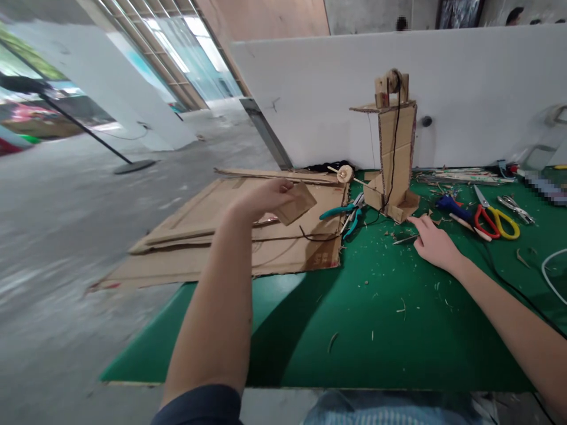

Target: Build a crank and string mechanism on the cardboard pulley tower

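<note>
My left hand (279,192) is closed on a small rectangular piece of cardboard (297,205), held above the large cardboard sheets on the left. My right hand (432,239) lies low on the green table, its index finger stretched to the base of a cardboard tower (396,153). A thin pointed tool (405,239) lies at that hand's fingers; whether they grip it I cannot tell. The tower stands upright, with a wooden wheel (393,79) on top and a black cord hanging down its front. Beside its base, a round cardboard disc (345,173) sits on a stick.
Teal-handled pliers (352,213) lie left of the tower, partly over the cardboard sheets (305,254). To the right are a blue glue gun (452,206), red-and-yellow scissors (495,219) and metal pliers (515,208). Scraps dot the green table (354,342); a white partition (310,100) stands behind.
</note>
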A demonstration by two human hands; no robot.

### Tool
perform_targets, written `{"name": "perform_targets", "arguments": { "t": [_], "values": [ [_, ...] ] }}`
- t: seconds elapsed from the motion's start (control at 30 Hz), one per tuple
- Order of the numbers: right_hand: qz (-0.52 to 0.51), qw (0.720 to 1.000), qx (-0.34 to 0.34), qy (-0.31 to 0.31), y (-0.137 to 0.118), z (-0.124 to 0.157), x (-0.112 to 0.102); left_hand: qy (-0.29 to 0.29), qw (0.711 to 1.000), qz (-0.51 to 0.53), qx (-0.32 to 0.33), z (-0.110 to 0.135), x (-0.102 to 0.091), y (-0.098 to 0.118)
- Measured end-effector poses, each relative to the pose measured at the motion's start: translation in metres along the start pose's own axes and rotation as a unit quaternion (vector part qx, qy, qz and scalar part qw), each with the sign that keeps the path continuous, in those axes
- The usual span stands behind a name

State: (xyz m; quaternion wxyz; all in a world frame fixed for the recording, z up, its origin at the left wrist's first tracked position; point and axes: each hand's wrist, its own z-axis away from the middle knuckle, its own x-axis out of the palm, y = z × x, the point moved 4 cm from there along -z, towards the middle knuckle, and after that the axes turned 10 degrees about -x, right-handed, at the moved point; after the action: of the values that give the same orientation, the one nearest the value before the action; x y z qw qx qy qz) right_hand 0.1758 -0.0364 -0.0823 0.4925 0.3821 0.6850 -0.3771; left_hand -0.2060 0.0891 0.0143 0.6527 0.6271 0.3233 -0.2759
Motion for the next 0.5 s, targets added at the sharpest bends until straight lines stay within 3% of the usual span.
{"name": "perform_targets", "arguments": {
  "t": [0.1, 0.2, 0.27, 0.37, 0.43, 0.5],
  "values": [
    [0.049, 0.998, -0.007, -0.032, -0.006, 0.001, -0.013, -0.126, 0.991, 0.004, -0.04, 0.023, -0.003, 0.0],
    [0.114, 0.992, 0.013, -0.06, 0.006, 0.002, -0.037, -0.265, 0.963, 0.043, -0.032, 0.058, 0.027, 0.011],
    [0.131, 0.987, 0.08, -0.057, 0.033, 0.004, -0.054, -0.283, 0.953, 0.109, -0.031, 0.083, 0.059, 0.024],
    [0.128, 0.959, 0.248, -0.043, 0.093, 0.017, -0.068, -0.207, 0.929, 0.296, -0.077, 0.118, 0.104, 0.047],
    [0.107, 0.936, 0.329, -0.066, 0.13, 0.029, -0.063, -0.23, 0.892, 0.372, -0.113, 0.141, 0.129, 0.063],
    [0.113, 0.922, 0.363, -0.067, 0.155, 0.038, -0.056, -0.266, 0.859, 0.418, -0.126, 0.157, 0.141, 0.077]
  ]
}}
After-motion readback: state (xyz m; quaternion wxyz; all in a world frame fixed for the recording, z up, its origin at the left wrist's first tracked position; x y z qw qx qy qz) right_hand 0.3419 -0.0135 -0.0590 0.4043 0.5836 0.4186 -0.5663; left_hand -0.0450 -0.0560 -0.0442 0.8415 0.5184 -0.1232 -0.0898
